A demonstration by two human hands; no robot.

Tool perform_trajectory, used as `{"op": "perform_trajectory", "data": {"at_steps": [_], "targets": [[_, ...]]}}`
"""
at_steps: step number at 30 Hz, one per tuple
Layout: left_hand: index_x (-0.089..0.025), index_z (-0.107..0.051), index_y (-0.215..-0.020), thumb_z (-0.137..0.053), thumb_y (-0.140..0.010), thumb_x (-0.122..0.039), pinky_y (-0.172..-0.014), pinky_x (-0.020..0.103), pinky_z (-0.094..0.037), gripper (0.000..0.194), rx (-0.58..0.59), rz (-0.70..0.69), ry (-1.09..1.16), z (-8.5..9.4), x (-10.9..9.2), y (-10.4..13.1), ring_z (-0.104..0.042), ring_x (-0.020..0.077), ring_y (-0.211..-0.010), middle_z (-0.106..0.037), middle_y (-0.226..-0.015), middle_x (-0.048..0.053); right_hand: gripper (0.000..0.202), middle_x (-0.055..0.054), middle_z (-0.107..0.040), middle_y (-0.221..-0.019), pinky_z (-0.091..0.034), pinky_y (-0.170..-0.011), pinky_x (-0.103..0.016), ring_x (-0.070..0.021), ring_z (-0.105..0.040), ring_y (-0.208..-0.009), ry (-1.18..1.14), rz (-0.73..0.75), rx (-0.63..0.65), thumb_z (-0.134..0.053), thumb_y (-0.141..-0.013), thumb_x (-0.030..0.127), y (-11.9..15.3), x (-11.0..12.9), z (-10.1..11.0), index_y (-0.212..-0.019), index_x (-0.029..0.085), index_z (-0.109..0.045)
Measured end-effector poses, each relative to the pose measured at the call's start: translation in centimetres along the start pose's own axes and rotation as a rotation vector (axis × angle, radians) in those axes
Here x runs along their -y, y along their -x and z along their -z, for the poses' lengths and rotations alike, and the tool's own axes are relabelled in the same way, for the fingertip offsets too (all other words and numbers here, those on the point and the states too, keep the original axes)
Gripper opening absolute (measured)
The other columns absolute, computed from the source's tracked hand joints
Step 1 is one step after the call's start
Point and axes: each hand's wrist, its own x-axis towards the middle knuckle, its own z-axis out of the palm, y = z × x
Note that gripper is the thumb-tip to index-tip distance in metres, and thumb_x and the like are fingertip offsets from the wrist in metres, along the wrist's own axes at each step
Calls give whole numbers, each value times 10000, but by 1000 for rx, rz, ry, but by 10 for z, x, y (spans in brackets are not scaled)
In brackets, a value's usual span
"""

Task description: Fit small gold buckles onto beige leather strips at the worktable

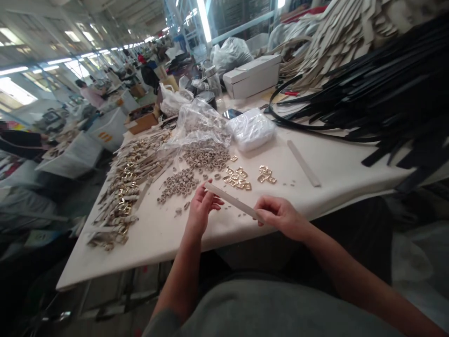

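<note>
A flat pale beige strap (pixel 232 200) stretches between my two hands above the front of the table. My left hand (pixel 200 208) holds its far left end between thumb and fingertips, the other fingers loosely spread. At the opposite end, my right hand (pixel 282 217) pinches the strap with thumb and curled fingers. Just beyond the strap lie gold-coloured buckles (pixel 237 179), with a smaller group of gold buckles (pixel 266 175) to the right. Small beige loops (pixel 178 185) are heaped beyond my left hand. Another pale strap (pixel 303 164) lies flat on the table to the right.
Bundled straps with gold buckles (pixel 126 187) cover the table's left side. Behind the loops sit a clear plastic bag (pixel 201 124), a white wrapped packet (pixel 251 129) and a white box (pixel 252 76). Black straps (pixel 379 84) hang over the right edge. Other people work farther back.
</note>
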Motion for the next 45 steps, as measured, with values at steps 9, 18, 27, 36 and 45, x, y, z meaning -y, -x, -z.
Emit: {"op": "perform_trajectory", "data": {"at_steps": [9, 18, 27, 36, 45], "targets": [[-154, -637, -1028, -776, -686, -393, -460, 185, -448, 439, -130, 26, 6, 14, -9, -2, -616, 94, -486, -605, -637, -45, 160, -13, -721, -762, -497, -619, -266, -160, -676, -650, 191, 5, 69, -545, -883, 338, -8, 0, -7, -835, 199, -608], [-162, -591, -1029, -729, -754, -368, -497, 196, -432, 370, -93, -14, -12, -3, 5, 7, -631, 116, -565, -618, -622, -39, 245, -37, -768, -930, -441, -665, -274, -198, -708, -768, 761, 274, -253, -680, -879, 350, -29, 9, -59, -1083, 217, -667], [-156, -591, -1193, -787, -700, -363, -537, 189, -451, 570, -68, 115, 199, -15, 6, 11, -589, 90, -571, -644, -681, -29, 215, -36, -708, -801, -377, -643, -258, -161, -644, -738, 833, 505, -356, -523, -988, 310, -32, -4, -57, -898, 203, -686], [-223, -728, -1093, -763, -776, -349, -749, 263, -539, 342, 90, -150, -224, -10, 5, 14, -654, 151, -822, -707, -946, 49, 270, -16, -640, -710, -337, -618, -256, -136, -568, -661, 834, 489, -283, -506, -973, 271, -33, -1, -45, -740, 203, -624], [-234, -783, -859, -723, -837, -298, -850, 324, -518, 90, 124, -402, -493, -14, 1, 19, -662, 191, -859, -720, -880, 61, 253, -18, -645, -699, -328, -609, -267, -136, -573, -638, 850, 509, -302, -524, -948, 241, -29, -2, -44, -719, 191, -618]]}}
